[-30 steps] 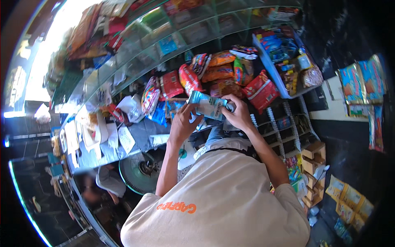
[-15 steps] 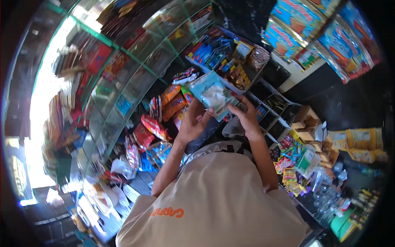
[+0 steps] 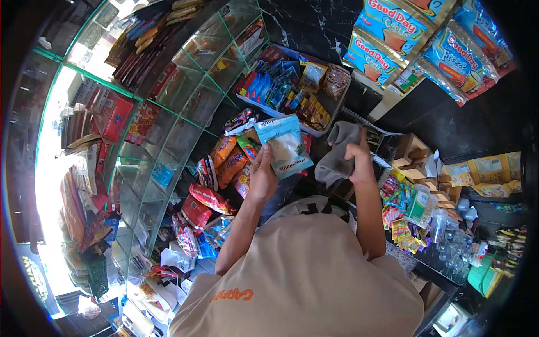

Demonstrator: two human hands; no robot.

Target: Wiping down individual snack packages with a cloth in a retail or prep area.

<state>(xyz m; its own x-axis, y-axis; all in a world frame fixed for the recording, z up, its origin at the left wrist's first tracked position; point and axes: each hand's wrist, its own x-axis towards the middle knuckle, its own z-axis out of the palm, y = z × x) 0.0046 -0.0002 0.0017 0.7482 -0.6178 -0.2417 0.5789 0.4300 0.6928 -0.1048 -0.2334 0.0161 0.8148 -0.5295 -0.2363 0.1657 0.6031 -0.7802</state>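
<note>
My left hand (image 3: 263, 175) grips a light blue pouch (image 3: 284, 147) by its left edge, thumb on the front and the other fingers hidden behind. The pouch is tilted and has a pale middle panel. In my right hand (image 3: 360, 158), a crumpled grey cloth (image 3: 338, 153) hangs just right of the pouch, apart from it. Orange snack packets (image 3: 230, 163) lie behind and left of my left hand. Beyond the pouch stands a pale-rimmed tray (image 3: 247, 101) filled with small sachets and packets.
Glass shelves (image 3: 168, 115) with packaged goods line the left. Blue sachet strips (image 3: 387, 39) hang at the upper right. Wooden boxes (image 3: 412, 150), a white-and-green box (image 3: 421, 212) and drinking glasses (image 3: 452, 247) stand at the right. Red packets (image 3: 196, 213) lie left of my forearm.
My right hand has left the pouch and moved right, now gripping the grey cloth. The pouch stays in my left hand. The whole view has shifted slightly.
</note>
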